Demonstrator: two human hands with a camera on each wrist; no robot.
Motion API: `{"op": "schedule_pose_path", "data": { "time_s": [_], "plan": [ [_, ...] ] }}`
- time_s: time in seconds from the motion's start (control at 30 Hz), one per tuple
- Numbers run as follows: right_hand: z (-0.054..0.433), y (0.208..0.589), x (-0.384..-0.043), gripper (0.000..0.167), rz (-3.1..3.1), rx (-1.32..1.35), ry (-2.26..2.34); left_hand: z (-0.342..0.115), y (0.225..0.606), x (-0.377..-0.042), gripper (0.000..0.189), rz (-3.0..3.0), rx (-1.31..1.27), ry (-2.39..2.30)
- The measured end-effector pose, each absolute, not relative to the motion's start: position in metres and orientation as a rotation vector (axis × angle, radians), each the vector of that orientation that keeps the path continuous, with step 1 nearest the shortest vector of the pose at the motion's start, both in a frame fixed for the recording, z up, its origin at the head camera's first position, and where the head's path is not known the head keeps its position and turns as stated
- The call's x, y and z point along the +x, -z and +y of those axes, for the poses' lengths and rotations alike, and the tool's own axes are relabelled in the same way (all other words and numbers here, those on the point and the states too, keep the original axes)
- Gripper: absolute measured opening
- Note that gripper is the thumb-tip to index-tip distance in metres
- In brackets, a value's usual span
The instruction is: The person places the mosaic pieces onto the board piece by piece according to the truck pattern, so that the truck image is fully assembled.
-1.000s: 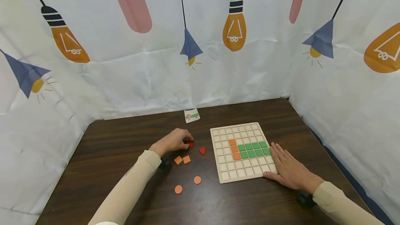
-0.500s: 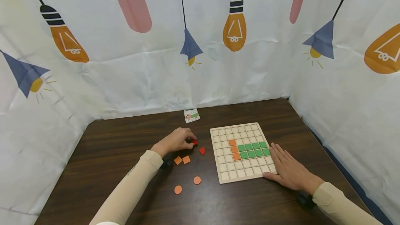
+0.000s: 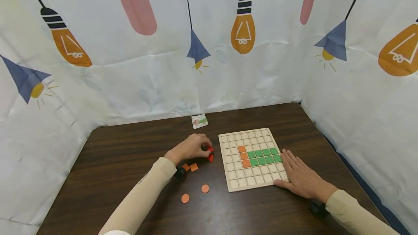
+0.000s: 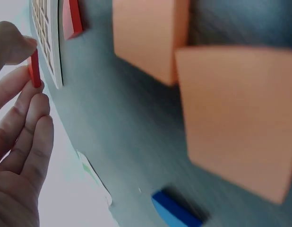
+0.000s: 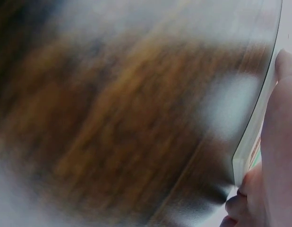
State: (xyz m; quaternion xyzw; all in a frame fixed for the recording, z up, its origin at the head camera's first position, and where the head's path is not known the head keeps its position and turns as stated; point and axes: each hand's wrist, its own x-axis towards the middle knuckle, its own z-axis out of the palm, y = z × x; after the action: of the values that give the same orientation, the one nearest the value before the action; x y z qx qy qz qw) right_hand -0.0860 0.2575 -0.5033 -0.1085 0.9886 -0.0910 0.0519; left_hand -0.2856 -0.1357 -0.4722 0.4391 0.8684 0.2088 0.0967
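Note:
My left hand [image 3: 190, 148] pinches a small red piece [image 4: 34, 70] between thumb and forefinger, just above the table. A second red piece [image 3: 210, 158], wedge-like with a curved edge, lies right by those fingertips. To the right is a pale wooden grid board [image 3: 232, 188], with three orange squares [image 3: 243, 156] in a column and two rows of green squares [image 3: 262, 157] beside them. My right hand [image 3: 302, 177] lies with straight fingers along the board's right edge, thumb at its near corner.
Two loose orange squares [image 3: 194, 167] lie by the left wrist, and two orange discs [image 3: 205, 188] nearer me. A printed card [image 3: 200, 121] rests at the table's back edge. A blue piece [image 4: 175, 210] shows only in the left wrist view. White printed curtains enclose the table.
My left hand has moved right with the pinched red piece, coming right beside the other red piece. The right hand and the board have stayed in place.

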Motion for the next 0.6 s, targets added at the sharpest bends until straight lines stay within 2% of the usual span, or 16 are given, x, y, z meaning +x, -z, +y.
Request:
{"op": "schedule_pose_path", "data": {
  "time_s": [0.6],
  "plan": [
    [0.26, 0.504, -0.086, 0.105, 3.005, -0.326, 0.3, -0.084, 0.482, -0.276, 0.018, 2.605, 1.493, -0.604]
  ]
}}
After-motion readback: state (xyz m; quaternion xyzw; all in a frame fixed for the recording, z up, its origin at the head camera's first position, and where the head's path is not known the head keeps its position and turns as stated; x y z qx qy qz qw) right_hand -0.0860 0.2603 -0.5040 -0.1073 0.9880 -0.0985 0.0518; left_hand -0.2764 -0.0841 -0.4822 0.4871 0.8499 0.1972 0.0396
